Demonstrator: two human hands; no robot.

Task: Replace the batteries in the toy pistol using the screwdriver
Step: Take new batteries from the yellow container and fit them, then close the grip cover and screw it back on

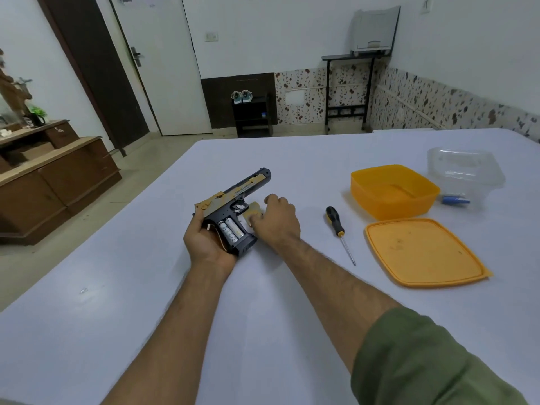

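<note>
A black and tan toy pistol [233, 197] lies on its side near the middle of the white table [146, 317]. My left hand [204, 241] grips its handle from behind. The grip's compartment is uncovered, and two silver batteries [232, 229] sit inside. Just right of the handle, my right hand [276, 222] rests with curled fingers on the tan battery cover [253, 211], which lies on the table. A black and yellow screwdriver [339, 229] lies to the right of my right hand, untouched.
An orange box [394, 191] stands at the right, with its orange lid [423, 252] flat in front of it. Behind are a clear plastic tub [464, 171] and blue batteries [455, 198]. A wooden cabinet [52, 176] stands left of the table.
</note>
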